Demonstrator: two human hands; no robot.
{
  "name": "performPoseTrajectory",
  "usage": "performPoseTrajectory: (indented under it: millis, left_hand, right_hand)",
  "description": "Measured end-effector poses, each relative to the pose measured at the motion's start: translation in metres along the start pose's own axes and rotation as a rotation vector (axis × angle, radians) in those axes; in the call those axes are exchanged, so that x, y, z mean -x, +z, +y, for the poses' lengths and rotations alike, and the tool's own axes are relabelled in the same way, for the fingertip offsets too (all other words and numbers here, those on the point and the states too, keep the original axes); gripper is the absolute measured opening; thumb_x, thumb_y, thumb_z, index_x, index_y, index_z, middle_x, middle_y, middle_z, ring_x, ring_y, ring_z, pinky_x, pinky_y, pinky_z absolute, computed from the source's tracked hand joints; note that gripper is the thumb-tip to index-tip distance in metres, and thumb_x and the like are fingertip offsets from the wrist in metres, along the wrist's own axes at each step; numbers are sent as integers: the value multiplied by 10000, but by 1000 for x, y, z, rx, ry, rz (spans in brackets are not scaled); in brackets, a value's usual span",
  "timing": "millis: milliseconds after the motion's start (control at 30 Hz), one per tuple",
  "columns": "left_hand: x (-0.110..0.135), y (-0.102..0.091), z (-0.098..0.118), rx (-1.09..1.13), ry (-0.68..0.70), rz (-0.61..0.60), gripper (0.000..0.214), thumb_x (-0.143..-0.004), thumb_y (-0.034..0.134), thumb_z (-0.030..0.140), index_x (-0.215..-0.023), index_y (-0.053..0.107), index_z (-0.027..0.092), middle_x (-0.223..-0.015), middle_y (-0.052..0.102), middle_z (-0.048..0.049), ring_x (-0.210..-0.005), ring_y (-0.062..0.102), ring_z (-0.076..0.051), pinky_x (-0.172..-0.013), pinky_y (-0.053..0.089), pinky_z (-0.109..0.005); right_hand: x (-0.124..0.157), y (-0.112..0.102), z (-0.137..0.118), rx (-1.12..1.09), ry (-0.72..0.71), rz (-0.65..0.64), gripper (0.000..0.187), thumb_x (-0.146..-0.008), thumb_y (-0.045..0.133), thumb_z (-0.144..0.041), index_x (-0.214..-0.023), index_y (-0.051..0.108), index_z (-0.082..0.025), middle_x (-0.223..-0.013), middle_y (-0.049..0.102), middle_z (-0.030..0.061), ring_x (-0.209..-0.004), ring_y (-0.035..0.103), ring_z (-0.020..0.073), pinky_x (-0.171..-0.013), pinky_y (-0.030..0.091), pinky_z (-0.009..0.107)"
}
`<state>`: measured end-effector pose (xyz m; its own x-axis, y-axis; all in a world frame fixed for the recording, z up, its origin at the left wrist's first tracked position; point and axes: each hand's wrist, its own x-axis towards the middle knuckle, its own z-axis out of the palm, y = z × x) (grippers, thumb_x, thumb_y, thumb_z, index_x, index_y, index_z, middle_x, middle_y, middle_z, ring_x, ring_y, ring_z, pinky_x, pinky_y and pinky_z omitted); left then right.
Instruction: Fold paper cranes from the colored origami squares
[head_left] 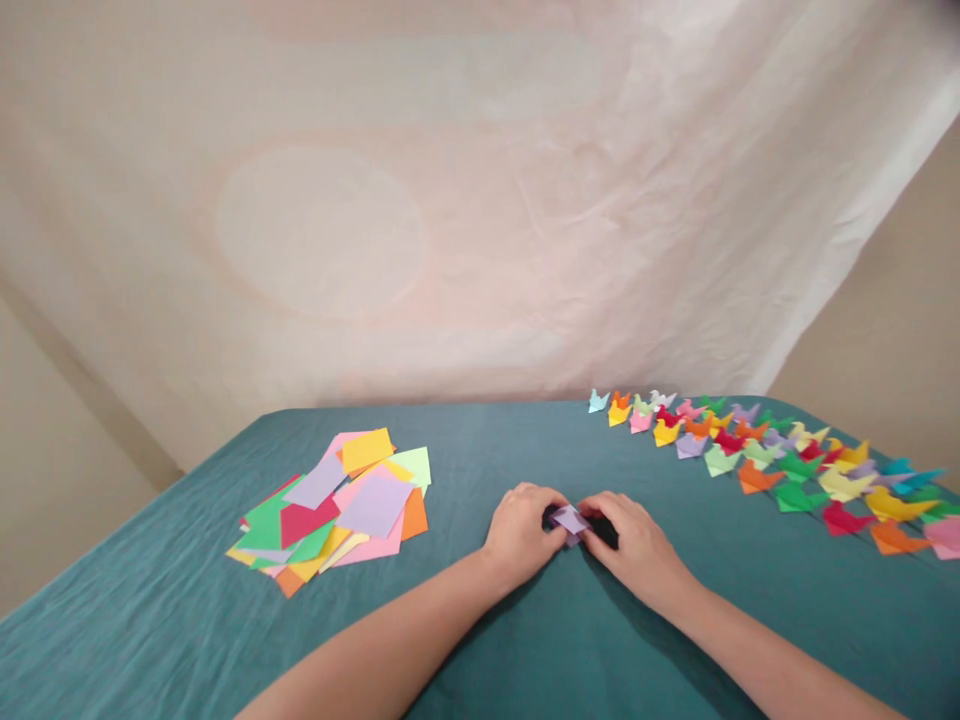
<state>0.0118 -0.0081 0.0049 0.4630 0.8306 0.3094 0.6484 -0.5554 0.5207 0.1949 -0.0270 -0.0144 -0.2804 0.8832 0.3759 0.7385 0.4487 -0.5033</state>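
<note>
A small piece of folded lilac paper (pixel 571 521) is held between both hands, low over the middle of the teal cloth. My left hand (pixel 523 533) pinches its left side between thumb and fingers. On the right side, my right hand (pixel 636 547) grips the paper in the same way, thumb nearer to me and fingertips at the far edge. The fingers cover part of the paper, so its whole folded shape cannot be made out.
A loose pile of coloured paper sheets (pixel 375 505) lies to the left. Rows of folded paper birds (pixel 757 478) in many colours stand along the right side. The teal cloth (pixel 480 440) covers the table, and a pale sheet (pixel 480 250) hangs behind it.
</note>
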Motion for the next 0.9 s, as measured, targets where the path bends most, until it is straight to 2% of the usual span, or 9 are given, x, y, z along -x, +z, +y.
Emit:
performPoseTrajectory:
  millis: [267, 500, 767, 900]
  left_hand:
    - [-2, 0, -2, 25, -48, -9, 240, -688, 609, 179, -921, 647, 221, -903, 671, 4, -874, 565, -192, -819, 433, -306]
    - [-2, 1, -1, 31, -45, 3, 219, -701, 608, 201, -915, 645, 232, -904, 673, 12, -870, 568, -190, -806, 428, -286]
    - [-4, 4, 0, 5, -71, 26, 188, -721, 635, 302, -899, 649, 243, -889, 672, 15, -863, 569, -197, -788, 430, -287]
    - [-6, 6, 1, -24, -87, 29, 192, -709, 638, 262, -900, 650, 254, -894, 673, 24, -871, 569, -197, -787, 427, -287]
  right_hand:
    - [0, -4, 14, -279, 85, -32, 288, -748, 446, -121, -999, 570, -187, -979, 609, 51, -919, 563, 185, -850, 440, 340]
    - [-3, -3, 18, -295, 53, -19, 141, -809, 511, -209, -895, 622, -198, -964, 600, 56, -930, 556, 194, -859, 433, 336]
    - [-6, -7, 14, -300, 28, -62, 178, -854, 502, -265, -845, 672, -213, -922, 621, 53, -907, 569, 195, -843, 435, 325]
    - [-6, -4, 16, -285, 30, -50, 167, -846, 525, -275, -860, 680, -218, -925, 628, 51, -912, 570, 196, -845, 432, 324]
